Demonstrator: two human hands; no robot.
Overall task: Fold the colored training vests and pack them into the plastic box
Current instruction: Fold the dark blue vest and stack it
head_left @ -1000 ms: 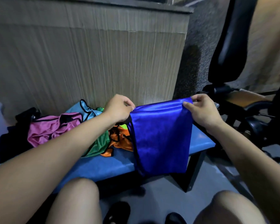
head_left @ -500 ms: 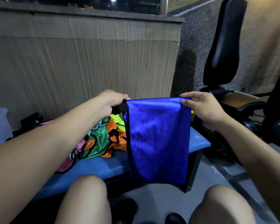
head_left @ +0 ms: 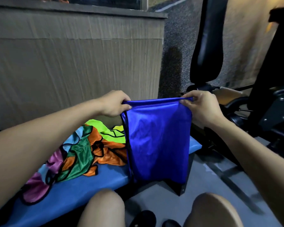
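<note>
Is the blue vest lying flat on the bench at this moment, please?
No, the blue vest hangs in the air, gripped at its top edge by the left hand and right hand.

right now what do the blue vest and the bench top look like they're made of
Blue vest: thin, glossy synthetic fabric, probably polyester; it shows a satin sheen and hangs in soft ripples from both hands.
Bench top: smooth blue padding cover, possibly vinyl; matte, no weave shows, edge rounded. Hard to be sure.
</note>
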